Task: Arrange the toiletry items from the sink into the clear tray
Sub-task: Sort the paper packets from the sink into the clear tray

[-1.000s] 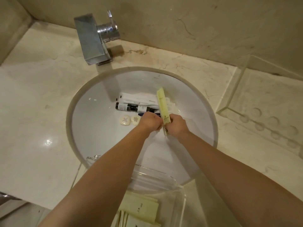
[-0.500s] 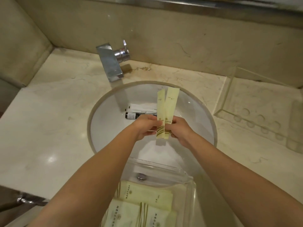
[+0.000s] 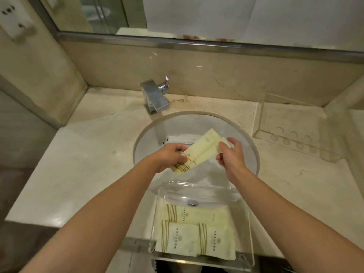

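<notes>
1. Toiletry packets (image 3: 197, 231), pale yellow with gold stripes, already lie flat in the clear tray (image 3: 251, 233), which sits at the near edge of the table (image 3: 88, 164) and overhangs the front of the sink (image 3: 254, 154).
2. Three packets show in the tray: one long one across the far side, two squarer ones side by side in front, with little bare floor visible around them.
3. Above the sink, two slim yellow sachets (image 3: 199, 152) are held side by side, slanting up toward the right.
4. The left hand (image 3: 169, 156) pinches their striped lower ends between thumb and curled fingers; the right hand (image 3: 230, 152) grips the upper ends with its fingertips.
5. Judged from this, the step in hand is squaring the pair before lowering it into the tray; keeping both ends pinched until the edges line up should stop the sachets from fanning apart.
6. Laying them flat on the long packet, stripes matching, would likely keep the tray tidy.
7. Farther back, a white packet (image 3: 177, 139) remains in the bowl, partly hidden by the hands.
8. Beyond stand the tap (image 3: 155, 96) and the mirror (image 3: 197, 14); a second clear tray (image 3: 295, 131) rests on the far right of the table.
</notes>
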Available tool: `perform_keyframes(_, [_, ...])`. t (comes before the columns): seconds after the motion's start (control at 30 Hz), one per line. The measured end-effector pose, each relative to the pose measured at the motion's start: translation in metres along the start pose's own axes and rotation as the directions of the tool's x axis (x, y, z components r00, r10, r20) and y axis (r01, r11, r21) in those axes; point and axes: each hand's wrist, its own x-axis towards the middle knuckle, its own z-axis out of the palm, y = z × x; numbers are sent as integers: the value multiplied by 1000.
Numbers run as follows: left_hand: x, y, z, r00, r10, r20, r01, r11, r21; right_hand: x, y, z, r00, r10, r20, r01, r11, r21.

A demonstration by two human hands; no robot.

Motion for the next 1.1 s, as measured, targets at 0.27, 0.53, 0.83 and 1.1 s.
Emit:
perform_keyframes(0.27, [-41, -16, -22, 997, 37, 72, -51, 978, 200, -47, 7, -16, 966, -111, 233, 184, 929, -321])
perform_keyframes(0.53, [-58, -42, -22, 996, 45, 74, -65, 954, 293, -79, 38, -32, 965, -103, 240, 216, 830, -514])
perform_keyframes(0.83, [-63, -43, -23, 994, 105, 27, -108, 933, 343, -96, 68, -39, 953, -257, 159, 282, 568, -773])
perform_keyframes(1.1, [-67, -41, -22, 991, 123, 48, -132, 921, 366, -109, 83, -23, 902, -421, 100, 189, 176, -966])
